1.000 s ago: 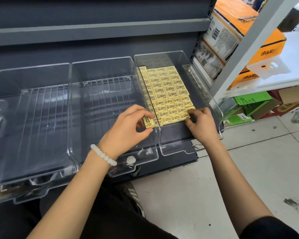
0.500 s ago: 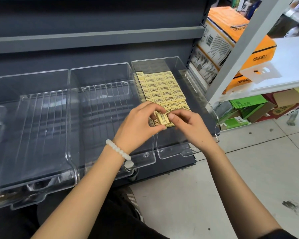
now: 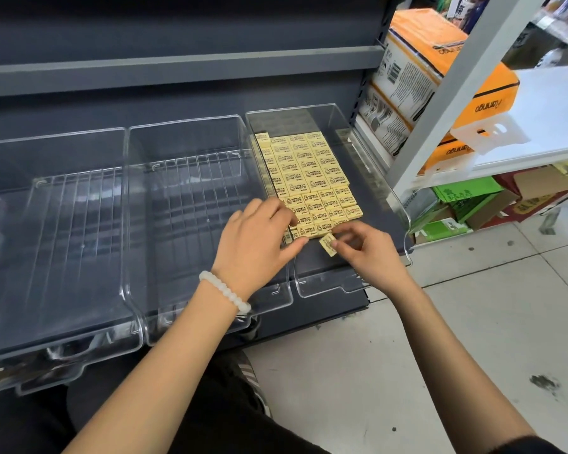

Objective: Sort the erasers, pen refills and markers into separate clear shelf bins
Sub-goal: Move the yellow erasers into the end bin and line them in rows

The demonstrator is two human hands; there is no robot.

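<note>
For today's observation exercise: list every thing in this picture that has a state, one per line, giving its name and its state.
Right bin: partly filled with rows of yellow erasers.
Middle bin: no items visible.
Left bin: no items visible.
Loose eraser: tilted, pinched by the right hand.
Right hand: fingers pinching the loose eraser.
Left hand: resting on the front erasers.

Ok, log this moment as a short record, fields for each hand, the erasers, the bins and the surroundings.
left hand: left hand rests on the near edge of the eraser rows, fingers bent over them
right hand: right hand pinches one loose eraser, tilted, just in front of the rows
erasers: yellow erasers laid flat in tidy rows
right bin: clear bin holding the erasers
middle bin: clear bin, nothing visible inside
left bin: clear bin, nothing visible inside
surroundings: orange boxes on the neighbouring shelf
</note>
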